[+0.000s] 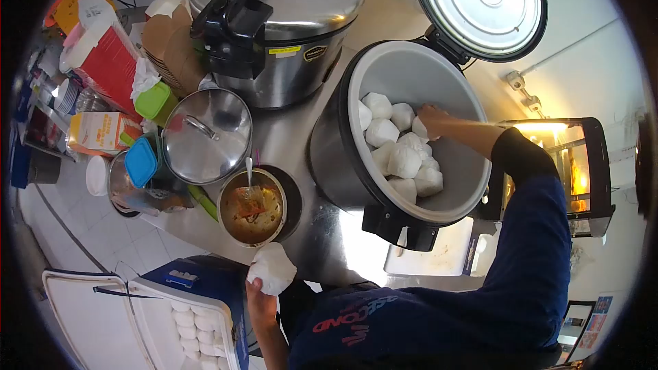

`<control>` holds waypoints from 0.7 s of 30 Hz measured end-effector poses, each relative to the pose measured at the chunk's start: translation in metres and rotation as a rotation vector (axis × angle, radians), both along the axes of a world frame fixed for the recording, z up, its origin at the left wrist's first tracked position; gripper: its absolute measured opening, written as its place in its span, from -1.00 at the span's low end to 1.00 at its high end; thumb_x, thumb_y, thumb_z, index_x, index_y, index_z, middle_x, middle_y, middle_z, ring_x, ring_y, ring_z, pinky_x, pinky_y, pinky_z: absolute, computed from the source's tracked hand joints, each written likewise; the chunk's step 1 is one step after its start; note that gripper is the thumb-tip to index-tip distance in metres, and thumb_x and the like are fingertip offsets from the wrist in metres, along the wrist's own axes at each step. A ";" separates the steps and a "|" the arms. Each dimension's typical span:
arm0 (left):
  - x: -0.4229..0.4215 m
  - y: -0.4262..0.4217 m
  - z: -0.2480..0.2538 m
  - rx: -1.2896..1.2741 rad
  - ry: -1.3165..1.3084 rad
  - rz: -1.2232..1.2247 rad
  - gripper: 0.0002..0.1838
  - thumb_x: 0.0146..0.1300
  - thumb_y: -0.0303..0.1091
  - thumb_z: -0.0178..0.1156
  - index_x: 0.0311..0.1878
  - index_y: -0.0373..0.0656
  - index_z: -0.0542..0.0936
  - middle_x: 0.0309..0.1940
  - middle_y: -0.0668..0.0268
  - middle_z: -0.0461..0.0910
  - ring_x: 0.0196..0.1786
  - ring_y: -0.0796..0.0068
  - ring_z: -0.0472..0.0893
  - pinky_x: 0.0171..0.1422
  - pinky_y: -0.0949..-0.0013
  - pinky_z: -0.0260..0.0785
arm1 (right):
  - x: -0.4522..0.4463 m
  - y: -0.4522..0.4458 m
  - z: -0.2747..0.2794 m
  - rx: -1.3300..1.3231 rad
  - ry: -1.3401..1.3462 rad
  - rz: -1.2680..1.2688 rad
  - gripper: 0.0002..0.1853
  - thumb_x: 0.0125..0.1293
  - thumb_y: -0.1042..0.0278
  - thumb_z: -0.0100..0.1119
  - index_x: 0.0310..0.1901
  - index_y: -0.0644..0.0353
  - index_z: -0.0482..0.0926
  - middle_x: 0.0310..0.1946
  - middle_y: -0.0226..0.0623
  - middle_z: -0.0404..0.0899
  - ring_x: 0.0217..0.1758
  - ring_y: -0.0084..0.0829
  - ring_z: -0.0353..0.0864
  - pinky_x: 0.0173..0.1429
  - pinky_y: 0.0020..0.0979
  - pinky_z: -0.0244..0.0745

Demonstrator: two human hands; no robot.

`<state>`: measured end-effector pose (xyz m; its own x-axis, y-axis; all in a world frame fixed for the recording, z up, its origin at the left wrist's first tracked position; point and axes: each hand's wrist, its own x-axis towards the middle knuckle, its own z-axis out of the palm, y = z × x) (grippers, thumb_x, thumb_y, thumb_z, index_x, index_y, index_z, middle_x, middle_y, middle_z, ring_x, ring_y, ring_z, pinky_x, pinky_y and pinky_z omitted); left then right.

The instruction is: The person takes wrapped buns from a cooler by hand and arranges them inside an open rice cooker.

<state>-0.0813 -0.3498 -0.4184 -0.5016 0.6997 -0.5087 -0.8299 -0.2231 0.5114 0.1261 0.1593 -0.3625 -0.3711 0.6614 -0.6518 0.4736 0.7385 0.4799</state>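
Observation:
My left hand [257, 293] holds a white wrapped bundle [273, 269] from below, beside the metal counter's front edge. My right hand [430, 122] reaches into the open large cooker [458, 96], its fingers curled on a white bundle near the pot's upper middle; the fingers are partly hidden. Several similar white bundles [404, 160] are piled in the cooker. On the lower left, an open blue cooler [236, 315] contains more white bundles [195, 329] in rows.
A closed cooker [308, 10] stands behind the metal pot of orange-brown sauce [274, 199] with a spoon. A round lid [208, 136] lies left of it. Boxes and containers crowd the far left. A lit glass cabinet [579, 164] and white board [428, 253] are on the right.

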 end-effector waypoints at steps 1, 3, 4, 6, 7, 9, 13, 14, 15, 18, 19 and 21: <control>-0.001 0.001 -0.002 0.009 0.008 -0.020 -0.22 -0.03 -0.10 0.30 0.19 -0.37 0.25 0.05 0.11 0.43 0.13 0.24 0.44 0.23 0.20 0.25 | 0.005 0.001 -0.004 0.026 0.049 0.023 -0.24 -0.35 0.44 0.42 0.03 0.29 0.34 0.01 -0.08 0.34 0.12 -0.11 0.39 0.06 -0.18 0.45; -0.003 0.000 -0.007 0.023 0.026 -0.052 -0.21 -0.03 -0.09 0.30 0.19 -0.38 0.25 0.05 0.11 0.43 0.13 0.24 0.44 0.23 0.20 0.25 | 0.012 -0.003 -0.017 0.071 0.149 0.077 -0.26 -0.32 0.42 0.43 0.02 0.30 0.34 0.02 -0.07 0.33 0.10 -0.10 0.40 0.06 -0.16 0.46; -0.003 0.000 -0.009 0.028 0.008 -0.040 -0.21 -0.03 -0.10 0.31 0.19 -0.38 0.25 0.05 0.12 0.43 0.13 0.24 0.44 0.23 0.20 0.25 | 0.013 -0.007 -0.018 0.068 0.139 0.113 -0.31 -0.24 0.39 0.40 0.03 0.31 0.34 0.04 -0.07 0.34 0.11 -0.09 0.41 0.08 -0.18 0.45; -0.002 0.000 -0.011 0.040 -0.029 -0.025 -0.21 -0.04 -0.10 0.31 0.19 -0.39 0.25 0.05 0.12 0.43 0.12 0.24 0.45 0.23 0.20 0.25 | 0.017 -0.015 -0.018 0.064 0.116 0.176 -0.39 -0.08 0.34 0.34 0.05 0.32 0.34 0.06 -0.07 0.35 0.11 -0.09 0.41 0.11 -0.21 0.44; -0.001 0.001 -0.010 0.037 -0.028 -0.036 -0.20 -0.04 -0.10 0.31 0.19 -0.39 0.25 0.05 0.12 0.43 0.12 0.24 0.45 0.23 0.20 0.25 | 0.020 -0.014 -0.024 0.065 0.142 0.162 -0.40 -0.08 0.36 0.33 0.04 0.32 0.34 0.04 -0.07 0.36 0.10 -0.09 0.42 0.09 -0.21 0.45; -0.002 0.003 -0.007 0.032 -0.020 -0.050 -0.20 -0.05 -0.10 0.32 0.19 -0.38 0.25 0.06 0.12 0.43 0.12 0.24 0.44 0.23 0.20 0.25 | 0.024 -0.007 -0.040 0.068 0.198 0.142 -0.42 -0.07 0.39 0.31 0.03 0.31 0.34 0.00 -0.07 0.38 0.08 -0.09 0.43 0.05 -0.20 0.48; -0.001 -0.006 -0.022 0.065 0.047 -0.072 -0.28 0.08 -0.08 0.20 0.21 -0.33 0.25 0.13 0.11 0.39 0.20 0.16 0.38 0.29 0.08 0.17 | 0.018 -0.008 -0.004 -0.046 0.176 0.240 -0.56 0.07 0.34 0.17 0.00 0.31 0.37 -0.07 -0.08 0.42 0.06 -0.14 0.45 0.05 -0.19 0.48; -0.001 -0.007 -0.022 0.064 0.040 -0.065 -0.28 0.07 -0.07 0.21 0.21 -0.33 0.25 0.13 0.11 0.39 0.20 0.17 0.38 0.29 0.08 0.17 | 0.021 -0.004 -0.006 -0.038 0.180 0.244 -0.58 0.10 0.31 0.13 -0.02 0.32 0.38 -0.08 -0.08 0.43 0.06 -0.16 0.45 0.04 -0.19 0.48; 0.000 -0.006 -0.022 0.066 0.034 -0.058 -0.27 0.07 -0.07 0.21 0.21 -0.33 0.25 0.13 0.11 0.39 0.20 0.17 0.38 0.29 0.08 0.16 | 0.022 -0.004 -0.006 -0.027 0.184 0.248 -0.60 0.12 0.29 0.10 -0.03 0.32 0.40 -0.09 -0.08 0.44 0.06 -0.17 0.45 0.03 -0.18 0.48; -0.002 -0.005 -0.023 0.067 0.003 -0.060 -0.27 0.05 -0.06 0.22 0.20 -0.33 0.26 0.12 0.10 0.39 0.19 0.19 0.39 0.29 0.10 0.16 | 0.015 -0.016 -0.021 0.029 0.091 0.221 -0.58 0.13 0.23 0.09 -0.04 0.33 0.42 -0.09 -0.13 0.45 0.05 -0.23 0.46 0.01 -0.20 0.46; -0.002 -0.005 -0.022 0.066 0.016 -0.065 -0.27 0.05 -0.06 0.22 0.20 -0.33 0.26 0.12 0.10 0.39 0.19 0.19 0.39 0.29 0.11 0.16 | 0.015 -0.014 -0.027 0.054 0.044 0.251 -0.59 0.11 0.25 0.10 -0.05 0.33 0.43 -0.10 -0.13 0.45 0.03 -0.23 0.47 0.01 -0.21 0.44; -0.003 -0.003 -0.018 0.063 0.046 -0.074 -0.27 0.05 -0.05 0.23 0.20 -0.32 0.27 0.12 0.11 0.39 0.19 0.19 0.39 0.28 0.12 0.17 | 0.015 -0.011 -0.039 0.102 -0.047 0.309 -0.62 0.09 0.28 0.13 -0.08 0.33 0.46 -0.11 -0.15 0.46 0.01 -0.25 0.48 0.01 -0.24 0.42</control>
<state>-0.0842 -0.3533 -0.4362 -0.4694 0.7655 -0.4402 -0.8211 -0.1950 0.5365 0.1412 0.1478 -0.4016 -0.5353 0.5853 -0.6090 0.2101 0.7906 0.5752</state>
